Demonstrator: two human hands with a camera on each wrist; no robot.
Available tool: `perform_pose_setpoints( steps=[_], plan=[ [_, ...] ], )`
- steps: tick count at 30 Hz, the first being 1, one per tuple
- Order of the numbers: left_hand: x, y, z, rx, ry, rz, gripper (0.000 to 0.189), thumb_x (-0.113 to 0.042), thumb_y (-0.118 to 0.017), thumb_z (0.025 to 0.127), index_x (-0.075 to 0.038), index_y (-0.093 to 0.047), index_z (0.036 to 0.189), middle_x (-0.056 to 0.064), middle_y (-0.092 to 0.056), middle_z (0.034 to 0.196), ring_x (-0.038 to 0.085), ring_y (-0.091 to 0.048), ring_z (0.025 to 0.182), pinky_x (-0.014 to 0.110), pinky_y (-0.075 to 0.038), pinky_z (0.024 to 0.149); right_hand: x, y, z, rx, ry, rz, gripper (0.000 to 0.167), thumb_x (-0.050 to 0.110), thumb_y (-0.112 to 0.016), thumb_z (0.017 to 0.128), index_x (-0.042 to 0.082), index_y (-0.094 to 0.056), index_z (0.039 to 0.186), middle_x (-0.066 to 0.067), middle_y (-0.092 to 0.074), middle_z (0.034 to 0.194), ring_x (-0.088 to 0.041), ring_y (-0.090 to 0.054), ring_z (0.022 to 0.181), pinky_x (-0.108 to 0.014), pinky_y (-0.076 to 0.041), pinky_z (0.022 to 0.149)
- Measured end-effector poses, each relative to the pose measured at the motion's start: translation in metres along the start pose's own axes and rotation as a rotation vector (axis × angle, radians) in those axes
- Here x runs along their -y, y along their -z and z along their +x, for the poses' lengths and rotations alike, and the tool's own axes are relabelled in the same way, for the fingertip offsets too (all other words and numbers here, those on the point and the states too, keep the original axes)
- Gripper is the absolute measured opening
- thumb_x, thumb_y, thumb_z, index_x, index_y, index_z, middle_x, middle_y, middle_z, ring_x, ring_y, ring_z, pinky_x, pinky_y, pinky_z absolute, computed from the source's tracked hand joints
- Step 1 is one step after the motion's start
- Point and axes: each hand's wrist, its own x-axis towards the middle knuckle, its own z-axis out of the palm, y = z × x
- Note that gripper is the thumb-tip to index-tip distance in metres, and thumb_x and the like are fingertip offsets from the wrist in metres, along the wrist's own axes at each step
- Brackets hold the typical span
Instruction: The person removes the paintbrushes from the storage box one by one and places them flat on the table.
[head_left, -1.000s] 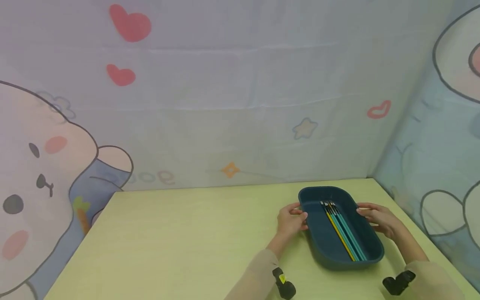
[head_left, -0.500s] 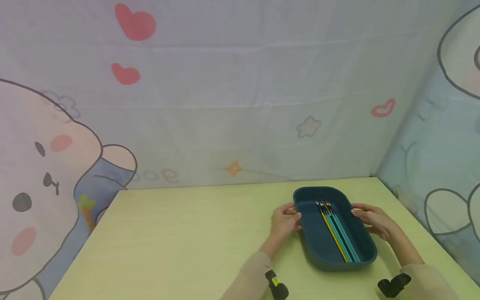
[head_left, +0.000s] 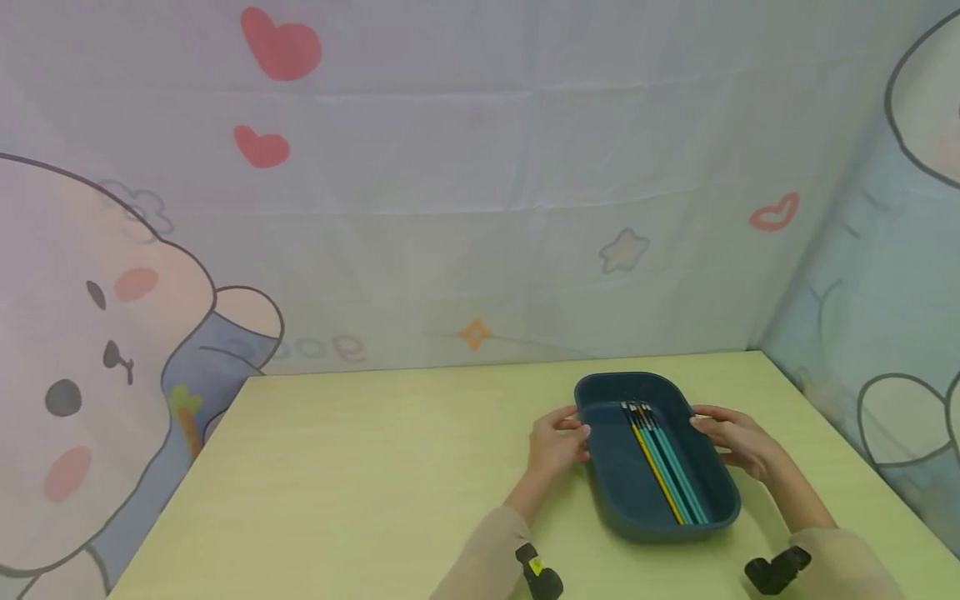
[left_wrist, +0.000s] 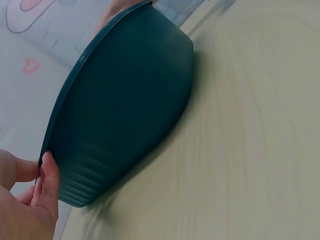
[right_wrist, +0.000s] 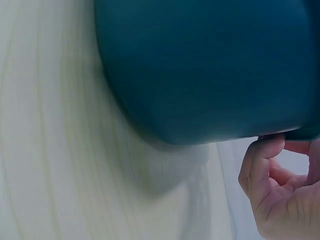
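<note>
A dark teal plastic tray [head_left: 611, 492] with rounded corners is on the right part of the table, in the head view. In it lie several thin paintbrushes [head_left: 663, 467], one with a yellow handle and the rest turquoise, bristle ends toward the back. My left hand [head_left: 553, 446] pinches the tray's left rim between thumb and fingers, as the left wrist view shows up close [left_wrist: 35, 195]. On the opposite side, my right hand [head_left: 738, 442] pinches the right rim; in the right wrist view its fingers [right_wrist: 260, 160] meet the rim's edge.
The pale yellow table [head_left: 360, 483] stretches away to the left of the tray. Behind it hangs a printed cloth [head_left: 450, 167], and another cloth side [head_left: 877, 333] borders the table's right edge.
Both hands have moved left a little together with the tray, while the background has shifted slightly right in the head view. The brushes stay in place inside the tray.
</note>
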Motion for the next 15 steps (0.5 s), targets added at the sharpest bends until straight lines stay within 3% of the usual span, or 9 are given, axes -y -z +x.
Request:
perform_pose_setpoints(
  steps=[4, 11, 15],
  plan=[
    [0.001, 0.004, -0.001, -0.001, -0.005, -0.001, 0.040, 0.005, -0.066, 0.084, 0.005, -0.061, 0.124, 0.010, -0.062, 0.090, 0.011, -0.065, 0.061, 0.027, -0.060, 0.054, 0.002, -0.004, 0.000, 0.010, 0.001, 0.003, 0.070, 0.039, -0.041, 0.102, -0.006, -0.016, 0.149, -0.035, -0.021, 0.151, -0.050, -0.029, 0.137, -0.039, -0.055, 0.090],
    [0.002, 0.011, -0.003, -0.012, -0.020, 0.009, 0.040, 0.004, -0.066, 0.085, 0.006, -0.060, 0.124, 0.012, -0.063, 0.090, 0.018, -0.069, 0.064, 0.027, -0.060, 0.054, 0.004, -0.011, -0.001, 0.016, 0.013, 0.018, 0.070, 0.038, -0.043, 0.102, -0.006, -0.016, 0.149, -0.035, -0.021, 0.152, -0.050, -0.028, 0.138, -0.038, -0.055, 0.090],
    [0.002, 0.014, -0.004, -0.015, -0.012, -0.002, 0.040, 0.004, -0.066, 0.085, 0.006, -0.060, 0.124, 0.011, -0.063, 0.090, 0.015, -0.067, 0.063, 0.027, -0.060, 0.055, 0.004, -0.014, 0.000, 0.011, 0.017, 0.023, 0.069, 0.038, -0.043, 0.101, -0.006, -0.019, 0.149, -0.034, -0.025, 0.150, -0.049, -0.034, 0.136, -0.037, -0.055, 0.088]
  ],
)
